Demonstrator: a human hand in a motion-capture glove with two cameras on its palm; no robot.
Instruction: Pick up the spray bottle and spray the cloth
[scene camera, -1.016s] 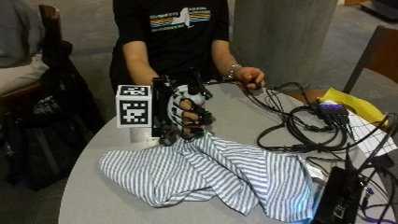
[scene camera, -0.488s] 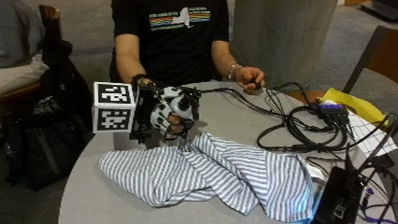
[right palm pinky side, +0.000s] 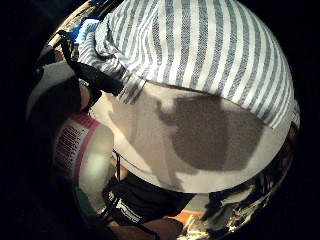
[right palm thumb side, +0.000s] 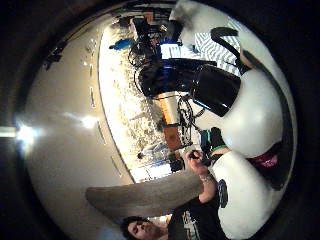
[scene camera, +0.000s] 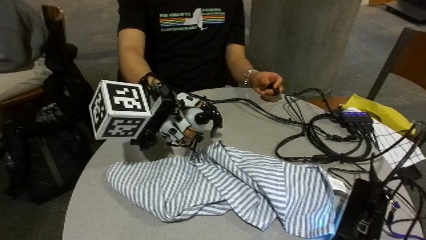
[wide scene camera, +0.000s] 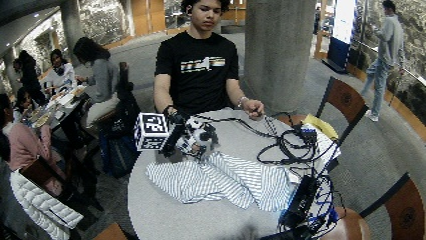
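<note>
A: 2 task items to log, left to right. Item 1?

B: Spray bottle (scene camera: 193, 120), white, held off the bench (scene camera: 100, 210) by the gloved right hand (scene camera: 174, 122), whose fingers curl round its body. It sits above the near-left edge of the cloth, nozzle end seemingly turned toward the fabric; likely raised there so the spray lands on it.

A: Item 2?

B: Cloth (scene camera: 233, 187), blue-and-white striped, rumpled across the middle of the bench, just under the bottle. The little-finger palm view shows its stripes (right palm pinky side: 200, 55) close by, with bare bench between.

A: Anything further right?

B: 1 bare left hand (scene camera: 267, 84), at the far bench edge, holding a small dark object, apparently wired. Then a tangle of black cables (scene camera: 326, 140) beside the cloth.

A: Status?

B: Pick-up looks done; spraying not yet evident.
</note>
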